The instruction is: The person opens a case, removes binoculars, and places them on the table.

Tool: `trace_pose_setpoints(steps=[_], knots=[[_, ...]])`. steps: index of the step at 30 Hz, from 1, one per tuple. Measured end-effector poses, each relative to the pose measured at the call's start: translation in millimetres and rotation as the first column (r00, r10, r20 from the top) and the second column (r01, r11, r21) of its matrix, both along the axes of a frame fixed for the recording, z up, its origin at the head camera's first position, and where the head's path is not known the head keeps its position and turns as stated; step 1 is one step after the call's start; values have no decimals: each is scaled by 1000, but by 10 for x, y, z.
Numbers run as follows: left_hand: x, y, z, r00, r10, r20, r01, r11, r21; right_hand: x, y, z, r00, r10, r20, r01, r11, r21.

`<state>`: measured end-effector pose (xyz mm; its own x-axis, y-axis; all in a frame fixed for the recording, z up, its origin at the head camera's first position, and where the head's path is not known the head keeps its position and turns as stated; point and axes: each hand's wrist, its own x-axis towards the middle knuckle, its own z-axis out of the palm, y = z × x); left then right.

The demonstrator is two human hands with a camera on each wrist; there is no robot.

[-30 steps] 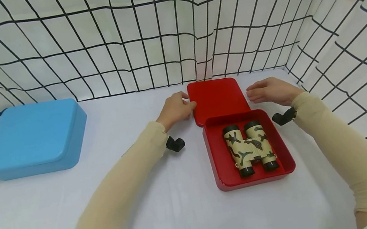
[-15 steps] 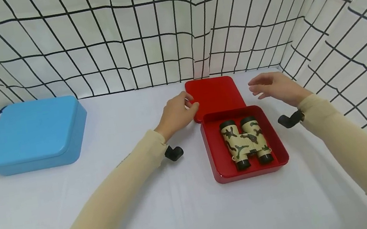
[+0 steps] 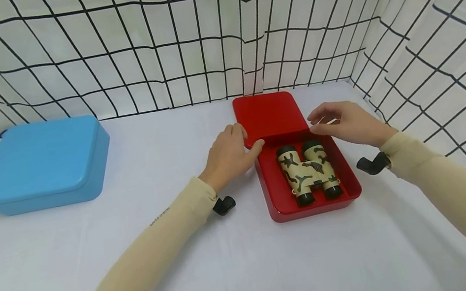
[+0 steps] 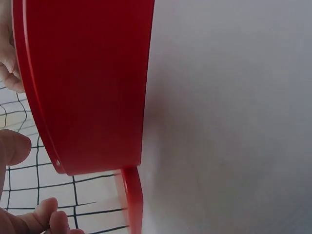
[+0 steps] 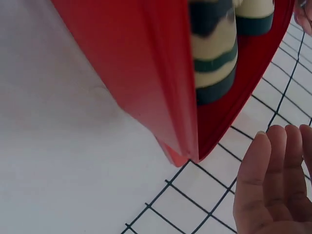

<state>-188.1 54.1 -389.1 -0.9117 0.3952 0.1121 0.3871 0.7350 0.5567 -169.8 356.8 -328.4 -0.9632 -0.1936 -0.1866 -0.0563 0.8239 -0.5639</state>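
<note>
A red box (image 3: pixel 272 204) stands uncovered on the table, with camouflage binoculars (image 3: pixel 308 174) lying inside it. Behind the box lies its flat red lid (image 3: pixel 269 115), right against the back rim. My left hand (image 3: pixel 229 156) hovers by the back left corner, thumb over the rim and fingers near the lid's left edge. At the back right corner my right hand (image 3: pixel 348 122) has its fingertips close to the lid's corner. The left wrist view shows the box's side wall (image 4: pixel 87 87) beside spread fingers (image 4: pixel 46 214). In the right wrist view straight fingers (image 5: pixel 278 161) hold nothing.
A closed light-blue box (image 3: pixel 43 162) sits at the left back of the white table (image 3: pixel 215 277). Black wire grid panels (image 3: pixel 165 45) over white cloth enclose the back and both sides. A small black camera is strapped to each wrist.
My left hand has shifted towards me, from the lid's left edge to the box's back left corner. My right hand has come lower and closer to the lid. Box and binoculars keep their places.
</note>
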Motion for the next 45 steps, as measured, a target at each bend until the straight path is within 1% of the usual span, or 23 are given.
trace_pose_setpoints(steps=[4, 8, 11, 14, 18, 22, 24, 26, 29, 33, 36, 40, 45], knots=[[66, 9, -13, 998, 4, -58, -7, 999, -40, 81, -68, -7, 999, 54, -5, -54, 999, 11], [115, 22, -25, 996, 9, -90, -15, 998, -60, 162, -98, -41, 988, 139, -68, -135, 989, 53], [152, 38, -31, 993, -2, -116, -11, 994, -108, 222, -110, -84, 970, 205, -129, -193, 976, 97], [193, 58, -42, 988, -15, -157, -12, 986, -165, 281, -132, -143, 953, 254, -167, -232, 963, 138], [261, 85, -68, 975, -33, -221, -17, 975, -223, 362, -166, -247, 928, 314, -200, -274, 940, 202], [339, 116, -92, 962, -48, -269, -26, 964, -264, 428, -184, -335, 894, 382, -236, -326, 914, 241], [373, 132, -99, 958, -54, -281, -28, 959, -282, 450, -189, -360, 880, 402, -252, -343, 906, 248], [405, 143, -105, 959, -61, -278, -26, 953, -300, 465, -186, -374, 869, 421, -261, -358, 898, 255], [443, 152, -111, 959, -71, -274, -23, 945, -326, 481, -178, -380, 858, 442, -263, -372, 887, 274], [473, 156, -114, 950, -74, -302, -34, 941, -337, 487, -167, -395, 843, 466, -268, -385, 871, 306], [486, 175, -103, 951, -71, -300, -37, 939, -341, 491, -164, -421, 835, 473, -280, -384, 867, 318], [501, 212, -79, 962, -72, -263, -31, 930, -366, 497, -168, -448, 830, 481, -281, -387, 861, 330], [507, 256, -66, 962, -80, -261, -32, 917, -397, 481, -159, -456, 827, 487, -280, -385, 855, 348]])
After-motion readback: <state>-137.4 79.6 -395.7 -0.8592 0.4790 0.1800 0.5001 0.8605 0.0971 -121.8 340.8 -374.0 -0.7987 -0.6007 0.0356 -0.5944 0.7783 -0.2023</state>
